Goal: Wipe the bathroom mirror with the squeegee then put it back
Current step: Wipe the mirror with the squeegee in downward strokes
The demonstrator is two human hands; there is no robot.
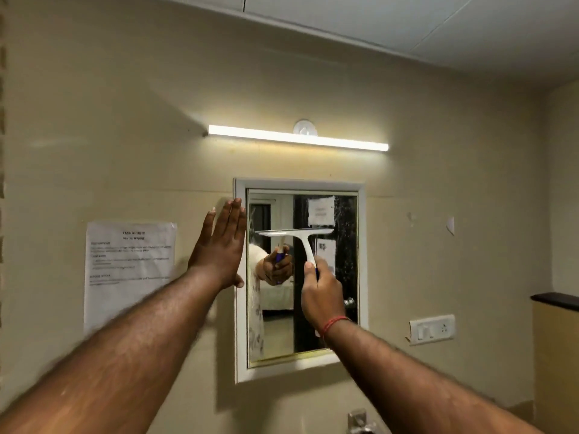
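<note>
A small mirror (344, 277) in a white frame (240, 339) hangs on the beige wall. My right hand (321, 292) grips the handle of a white squeegee (302, 238), whose blade lies level against the upper part of the glass. Smears and droplets show near the top and along the left side of the glass. My left hand (221, 245) is flat and open, fingers up, pressed against the wall and the frame's left edge. A reflection of the hand and handle shows in the glass.
A lit tube light (297, 138) runs above the mirror. A printed paper sheet (130, 270) is taped to the wall at the left. A switch and socket plate (432, 329) sits at the right, beside a dark ledge (556, 300). A metal tap (358, 421) shows below.
</note>
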